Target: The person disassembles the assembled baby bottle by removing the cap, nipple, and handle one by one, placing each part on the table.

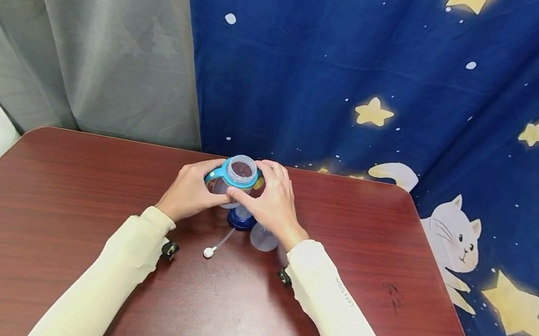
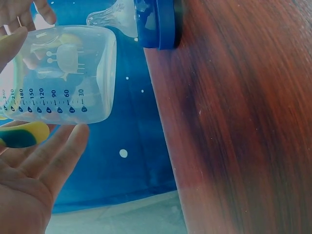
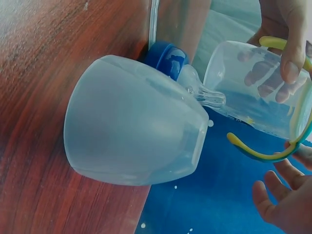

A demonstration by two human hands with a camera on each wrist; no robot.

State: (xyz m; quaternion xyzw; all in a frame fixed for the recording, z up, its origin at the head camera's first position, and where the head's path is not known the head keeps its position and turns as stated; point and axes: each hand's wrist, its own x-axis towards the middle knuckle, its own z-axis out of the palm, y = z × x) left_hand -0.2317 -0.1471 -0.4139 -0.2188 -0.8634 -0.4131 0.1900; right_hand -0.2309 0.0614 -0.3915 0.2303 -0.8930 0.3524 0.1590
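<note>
Both hands hold a clear baby bottle (image 1: 241, 177) above the table, upright with its mouth uncovered. A blue and yellow two-handled ring (image 3: 263, 157) surrounds its neck. My left hand (image 1: 193, 191) grips it from the left, fingers by one handle. From the right, my right hand (image 1: 275, 198) holds it, thumb across the front. Printed measuring marks run along the bottle wall in the left wrist view. Below stands a blue collar (image 1: 240, 222) with a clear teat pointing up. Beside it is a translucent dome cover (image 3: 131, 122), open end down.
A thin straw with a white weighted end (image 1: 208, 252) lies on the brown table (image 1: 202, 311) in front of the collar. Behind the table hang a grey curtain (image 1: 110, 34) and a blue star-patterned curtain (image 1: 290, 76).
</note>
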